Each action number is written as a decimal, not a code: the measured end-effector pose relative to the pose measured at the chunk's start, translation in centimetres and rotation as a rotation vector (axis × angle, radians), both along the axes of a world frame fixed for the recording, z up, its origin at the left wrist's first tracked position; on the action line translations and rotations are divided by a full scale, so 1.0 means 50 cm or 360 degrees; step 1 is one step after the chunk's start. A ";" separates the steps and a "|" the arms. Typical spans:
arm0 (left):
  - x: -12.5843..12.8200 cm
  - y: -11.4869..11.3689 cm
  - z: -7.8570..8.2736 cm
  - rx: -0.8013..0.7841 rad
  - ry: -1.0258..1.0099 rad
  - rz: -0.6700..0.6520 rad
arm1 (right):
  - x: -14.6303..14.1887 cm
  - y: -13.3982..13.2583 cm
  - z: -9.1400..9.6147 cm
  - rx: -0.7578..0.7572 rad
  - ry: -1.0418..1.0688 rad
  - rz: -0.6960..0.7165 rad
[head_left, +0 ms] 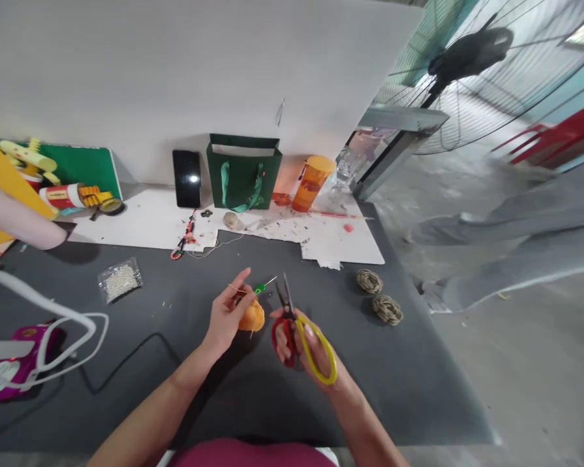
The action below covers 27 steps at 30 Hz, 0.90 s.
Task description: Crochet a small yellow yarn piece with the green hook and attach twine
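Observation:
My left hand (pixel 225 316) holds a small orange ball-shaped craft piece (pixel 252 318) against its fingers. A thin needle and a small green piece (pixel 259 289) stick out above it. My right hand (pixel 296 344) grips a pair of scissors (pixel 285 305) with a red handle and a yellow loop (pixel 324 347). Their dark blades point up, slightly apart, close to the orange piece without visibly touching it. Part of the orange piece is hidden behind my left fingers.
Two twine coils (pixel 379 295) lie on the dark grey tabletop (pixel 102 402) to the right, and a bag of white beads (pixel 119 280) to the left. Beyond stand a green paper bag (pixel 243 174) and an orange bottle (pixel 312 183). A magenta device (pixel 19 363) with white cable sits left.

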State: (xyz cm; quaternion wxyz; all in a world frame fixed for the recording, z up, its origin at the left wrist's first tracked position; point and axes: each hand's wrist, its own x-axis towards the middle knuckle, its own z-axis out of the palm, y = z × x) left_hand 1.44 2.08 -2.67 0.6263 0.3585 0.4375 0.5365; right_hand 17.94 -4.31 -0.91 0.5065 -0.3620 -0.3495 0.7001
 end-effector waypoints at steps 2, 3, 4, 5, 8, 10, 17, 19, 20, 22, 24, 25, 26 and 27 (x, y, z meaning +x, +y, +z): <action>-0.001 0.000 0.000 0.0028 -0.0008 0.0006 | -0.007 -0.021 0.005 -0.0066 0.0089 0.0127; -0.001 -0.001 -0.001 0.0046 -0.0007 0.0004 | -0.012 -0.029 0.006 -0.0095 0.0132 0.0163; -0.001 -0.003 -0.001 0.0064 -0.0003 0.0001 | -0.016 -0.035 0.008 -0.0120 0.0163 0.0179; -0.002 -0.004 -0.002 0.0080 0.0003 0.0000 | -0.021 -0.039 0.009 -0.0146 0.0190 0.0187; -0.002 -0.007 -0.002 0.0102 0.0021 0.0008 | -0.031 -0.043 0.010 -0.0254 0.0249 0.0191; -0.001 -0.007 -0.002 0.0100 0.0040 0.0025 | -0.034 -0.042 0.011 -0.0321 0.0265 0.0162; -0.002 -0.005 -0.006 0.0129 0.0121 0.0079 | -0.034 -0.041 0.017 -0.0426 0.0286 0.0078; -0.002 -0.006 -0.004 0.0129 0.0130 0.0062 | -0.034 -0.041 0.017 -0.0445 0.0289 0.0067; -0.001 -0.006 -0.002 0.0129 0.0133 0.0050 | -0.035 -0.040 0.016 -0.0456 0.0288 0.0064; 0.000 -0.007 0.002 0.0130 0.0154 0.0033 | -0.036 -0.039 0.012 -0.0467 0.0277 0.0050; 0.002 -0.008 0.005 0.0127 0.0189 0.0016 | -0.039 -0.038 0.009 -0.0463 0.0265 0.0033; 0.002 -0.008 0.006 0.0128 0.0207 0.0005 | -0.041 -0.037 0.008 -0.0464 0.0262 0.0024; 0.002 -0.009 0.006 0.0131 0.0223 -0.0012 | -0.043 -0.035 0.006 -0.0475 0.0263 0.0011; 0.002 -0.010 0.005 0.0141 0.0239 -0.0032 | -0.046 -0.034 0.006 -0.0492 0.0264 -0.0003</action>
